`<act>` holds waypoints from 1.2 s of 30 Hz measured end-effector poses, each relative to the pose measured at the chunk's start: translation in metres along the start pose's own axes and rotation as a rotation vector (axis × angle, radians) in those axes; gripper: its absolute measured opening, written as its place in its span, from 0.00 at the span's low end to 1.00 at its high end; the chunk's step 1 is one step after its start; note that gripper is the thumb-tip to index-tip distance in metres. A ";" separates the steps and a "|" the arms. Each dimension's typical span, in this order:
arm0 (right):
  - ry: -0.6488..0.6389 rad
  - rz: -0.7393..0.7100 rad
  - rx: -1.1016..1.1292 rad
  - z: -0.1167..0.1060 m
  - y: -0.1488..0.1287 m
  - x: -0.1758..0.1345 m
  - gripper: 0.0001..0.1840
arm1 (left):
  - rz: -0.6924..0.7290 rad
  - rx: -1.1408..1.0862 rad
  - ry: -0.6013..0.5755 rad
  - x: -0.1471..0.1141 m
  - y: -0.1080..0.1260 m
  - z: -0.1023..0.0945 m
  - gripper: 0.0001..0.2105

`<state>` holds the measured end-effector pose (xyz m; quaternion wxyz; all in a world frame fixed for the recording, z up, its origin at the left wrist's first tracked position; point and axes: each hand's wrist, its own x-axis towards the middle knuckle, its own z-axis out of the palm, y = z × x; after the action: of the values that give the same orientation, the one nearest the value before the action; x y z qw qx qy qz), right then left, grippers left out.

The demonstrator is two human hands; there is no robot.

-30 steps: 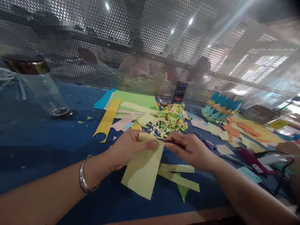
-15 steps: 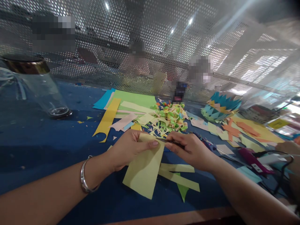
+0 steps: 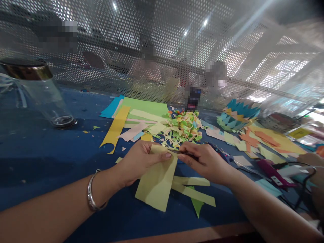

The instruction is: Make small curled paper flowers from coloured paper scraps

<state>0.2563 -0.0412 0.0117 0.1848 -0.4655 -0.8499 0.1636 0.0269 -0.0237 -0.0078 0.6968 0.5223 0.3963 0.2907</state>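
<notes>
My left hand (image 3: 141, 160) pinches a pale yellow sheet of paper (image 3: 157, 187) near its top edge, thumb on the front face. Closed around a pair of scissors (image 3: 173, 151), my right hand (image 3: 202, 160) is at the sheet's upper right corner. The blades touch the paper there, while the handles are mostly hidden by my fingers. Below my right hand lie pale yellow paper strips (image 3: 193, 194) and a green paper scrap (image 3: 196, 205). Just beyond both hands is a heap of small coloured paper cuttings (image 3: 188, 126).
A glass jar (image 3: 54, 101) with a gold lid stands at left. Green sheets (image 3: 146, 106) and a yellow strip (image 3: 117, 126) lie behind. At right are a blue paper crown shape (image 3: 238, 116), a purple power strip (image 3: 275, 175) with cables, and another person's arm (image 3: 314, 165). Perforated metal (image 3: 113, 60) borders the back.
The sheet's lower edge has shifted slightly up and to the right. Both hands keep nearly the same place and grip.
</notes>
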 end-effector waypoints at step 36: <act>-0.012 0.019 0.022 0.005 0.000 -0.002 0.19 | 0.032 0.033 -0.011 0.001 -0.004 0.001 0.15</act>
<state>0.2554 -0.0435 0.0066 0.1831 -0.4704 -0.8448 0.1775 0.0279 -0.0244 -0.0120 0.6854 0.5418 0.3888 0.2924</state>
